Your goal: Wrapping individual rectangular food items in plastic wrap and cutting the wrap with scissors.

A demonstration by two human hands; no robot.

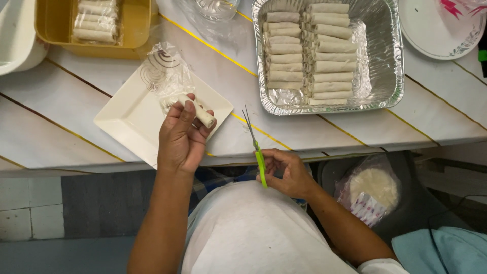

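Holding one pale roll (199,110) between thumb and fingers, your left hand (181,136) is closed on it above the white square plate (133,117), where a scrap of clear film (166,75) lies. Your right hand (285,172) grips the green-handled scissors (256,147) at the table edge, blades up and only slightly parted. Judged from the layout, much of the work is done: the foil tray (389,61) carries two nearly full columns of rolls (313,53). A few wrapped rolls remain in the yellow tray (129,30), and a bag of round wrappers (373,192) sits beside you.
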